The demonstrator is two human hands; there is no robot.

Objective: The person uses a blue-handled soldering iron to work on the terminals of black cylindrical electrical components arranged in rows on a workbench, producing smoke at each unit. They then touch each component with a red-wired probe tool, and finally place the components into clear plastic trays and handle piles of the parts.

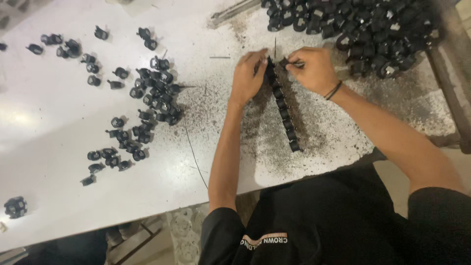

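Observation:
A long row of small black plastic parts (284,115) is strung on a thin rod and lies slanted on the white table (59,122). My left hand (248,76) pinches the top end of that row. My right hand (314,68) is just to its right, fingers closed on a single small black part (287,62) held against the rod's thin tip. Dark dust and shavings cover the table under both hands.
A big heap of the same black parts (363,29) lies at the back right. Loose black parts (154,95) are scattered over the left half of the table. A thin wire (194,152) trails toward the front edge. A metal bar (233,12) lies at the back.

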